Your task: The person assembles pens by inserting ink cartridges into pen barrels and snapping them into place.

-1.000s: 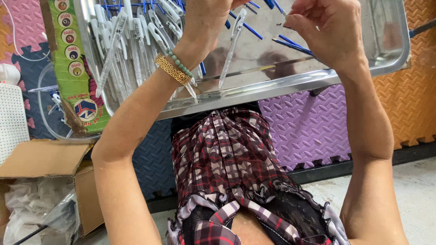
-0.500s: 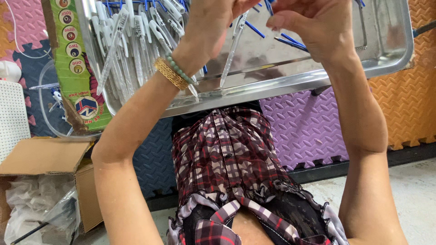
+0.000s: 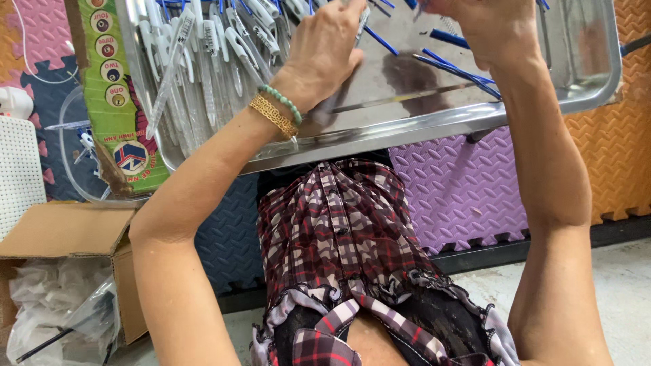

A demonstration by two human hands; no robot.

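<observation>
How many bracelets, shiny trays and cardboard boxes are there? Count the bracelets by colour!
Gold bracelet: 1
Green bead bracelet: 1
Metal tray: 1
Cardboard box: 1
Total: 4

Resting over a steel tray (image 3: pixel 434 125), left hand (image 3: pixel 325 51) pinching a clear pen barrel (image 3: pixel 361 24), right hand (image 3: pixel 495 30) curling closed at the tray's far edge. Lying inside the tray: white pen barrels (image 3: pixel 210 61) heaped leftward, blue refills (image 3: pixel 454 64) scattered rightward. Sitting below the tray's left corner, a cardboard box (image 3: pixel 68 234).
</observation>
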